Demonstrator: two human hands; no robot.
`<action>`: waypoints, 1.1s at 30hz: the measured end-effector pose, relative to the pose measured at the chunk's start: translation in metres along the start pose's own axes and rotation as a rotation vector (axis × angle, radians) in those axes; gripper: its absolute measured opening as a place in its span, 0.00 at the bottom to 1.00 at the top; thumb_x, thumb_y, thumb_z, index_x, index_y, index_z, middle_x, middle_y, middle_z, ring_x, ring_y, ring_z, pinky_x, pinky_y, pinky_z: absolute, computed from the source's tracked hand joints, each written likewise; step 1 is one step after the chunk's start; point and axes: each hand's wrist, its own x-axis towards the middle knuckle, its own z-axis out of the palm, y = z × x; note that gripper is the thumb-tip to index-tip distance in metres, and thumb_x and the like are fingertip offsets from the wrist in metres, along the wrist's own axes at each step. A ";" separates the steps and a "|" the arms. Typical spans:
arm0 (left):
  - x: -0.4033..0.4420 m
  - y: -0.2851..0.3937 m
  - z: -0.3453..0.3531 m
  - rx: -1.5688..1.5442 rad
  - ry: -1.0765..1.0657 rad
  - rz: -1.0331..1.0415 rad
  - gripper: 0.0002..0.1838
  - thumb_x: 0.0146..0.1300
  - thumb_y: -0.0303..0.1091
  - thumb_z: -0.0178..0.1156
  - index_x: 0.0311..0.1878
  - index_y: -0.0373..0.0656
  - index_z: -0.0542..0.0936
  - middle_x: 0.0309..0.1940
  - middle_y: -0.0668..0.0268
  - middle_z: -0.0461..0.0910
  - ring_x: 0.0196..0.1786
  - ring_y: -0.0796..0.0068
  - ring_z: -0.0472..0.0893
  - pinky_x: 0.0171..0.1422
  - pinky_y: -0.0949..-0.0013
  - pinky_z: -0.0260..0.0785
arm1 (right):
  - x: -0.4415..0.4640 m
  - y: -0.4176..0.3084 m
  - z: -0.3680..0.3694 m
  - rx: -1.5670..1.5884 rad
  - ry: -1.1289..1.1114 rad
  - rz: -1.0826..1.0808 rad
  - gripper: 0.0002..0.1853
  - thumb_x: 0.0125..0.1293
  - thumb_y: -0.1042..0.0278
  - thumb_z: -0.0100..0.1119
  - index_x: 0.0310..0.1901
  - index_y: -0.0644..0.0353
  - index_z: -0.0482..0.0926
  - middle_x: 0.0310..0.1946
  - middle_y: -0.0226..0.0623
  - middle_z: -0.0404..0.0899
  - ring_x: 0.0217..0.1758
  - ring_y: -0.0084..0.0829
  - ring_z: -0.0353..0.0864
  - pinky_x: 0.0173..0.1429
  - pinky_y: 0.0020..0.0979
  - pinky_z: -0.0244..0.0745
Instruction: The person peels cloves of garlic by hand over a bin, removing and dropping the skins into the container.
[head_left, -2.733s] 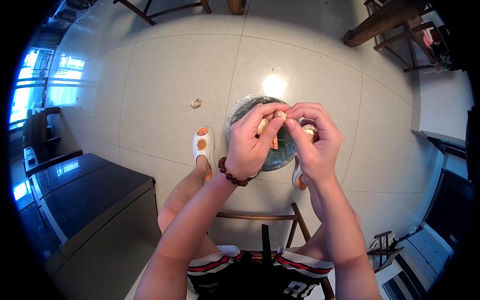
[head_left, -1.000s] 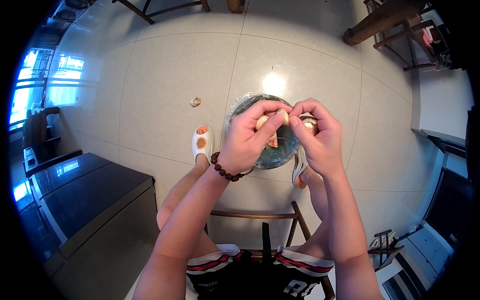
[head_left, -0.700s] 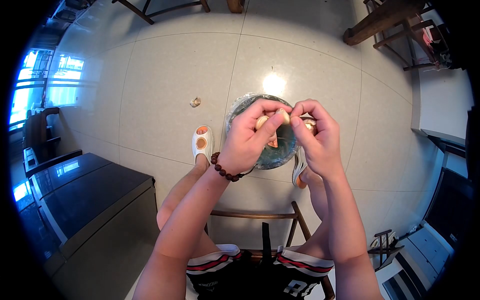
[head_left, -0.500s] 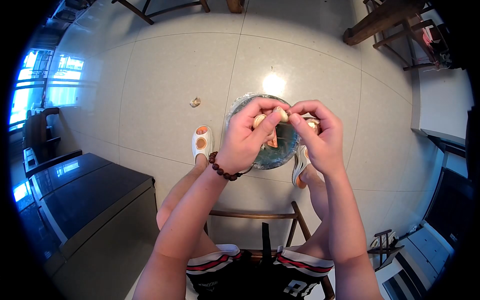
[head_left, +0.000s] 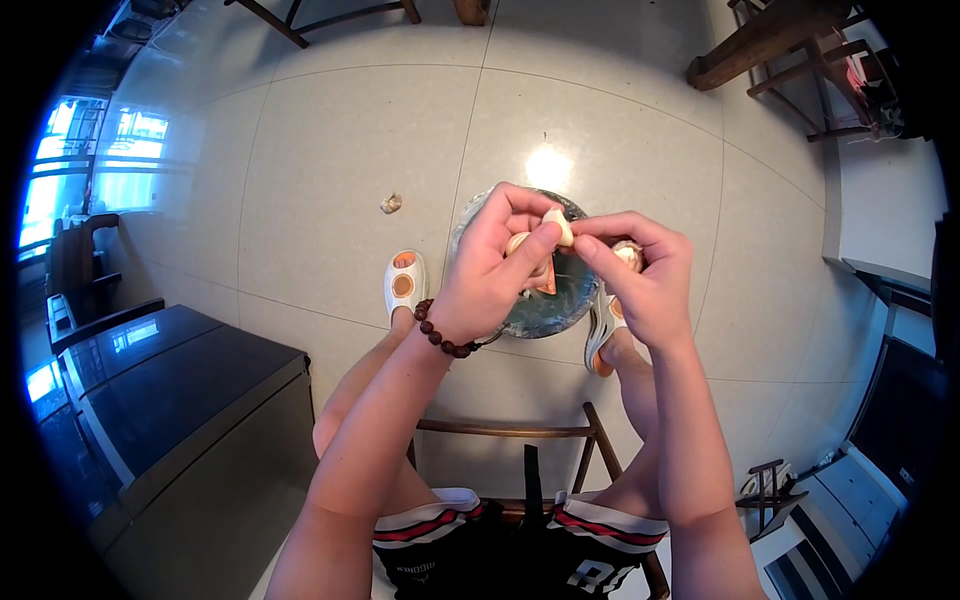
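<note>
Over a round bin lined with clear plastic (head_left: 553,320), my left hand (head_left: 495,258) pinches a pale garlic clove (head_left: 558,228) between thumb and forefinger. More pale garlic (head_left: 517,243) is tucked in its palm, and an orange-red piece (head_left: 548,278) shows just below. My right hand (head_left: 640,275) touches the clove's right side with thumb and fingertips, while its curled fingers hold a partly peeled garlic bulb (head_left: 628,254). A brown bead bracelet (head_left: 440,338) circles my left wrist.
A small garlic piece (head_left: 391,204) lies on the tiled floor left of the bin. My feet in white shoes (head_left: 404,285) flank the bin. A dark glossy cabinet (head_left: 190,370) stands at the left, a wooden chair bar (head_left: 510,431) nearer me, and wooden furniture (head_left: 770,50) at upper right.
The clove in my left hand shows more of its pale surface than before. My left fingers have lifted slightly, and my right hand has shifted a little right and down.
</note>
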 end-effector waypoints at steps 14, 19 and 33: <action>-0.002 0.009 0.002 0.105 -0.012 -0.042 0.13 0.77 0.32 0.58 0.57 0.36 0.75 0.42 0.68 0.80 0.38 0.88 0.76 0.42 0.79 0.71 | 0.000 0.000 0.000 -0.009 0.001 0.051 0.03 0.62 0.79 0.67 0.37 0.66 0.83 0.31 0.30 0.84 0.35 0.17 0.81 0.41 0.22 0.77; -0.001 0.009 0.005 0.153 -0.001 -0.037 0.10 0.76 0.30 0.57 0.56 0.37 0.76 0.34 0.73 0.76 0.28 0.91 0.65 0.31 0.80 0.57 | 0.000 -0.002 0.000 -0.014 -0.009 0.081 0.03 0.61 0.79 0.67 0.35 0.66 0.82 0.31 0.30 0.84 0.34 0.17 0.81 0.40 0.22 0.77; 0.000 0.007 0.006 0.223 -0.003 -0.077 0.09 0.76 0.30 0.57 0.54 0.38 0.77 0.34 0.73 0.77 0.29 0.91 0.68 0.32 0.80 0.60 | -0.001 0.004 -0.001 -0.064 -0.031 0.057 0.03 0.62 0.76 0.64 0.34 0.65 0.80 0.29 0.28 0.82 0.33 0.16 0.78 0.38 0.22 0.74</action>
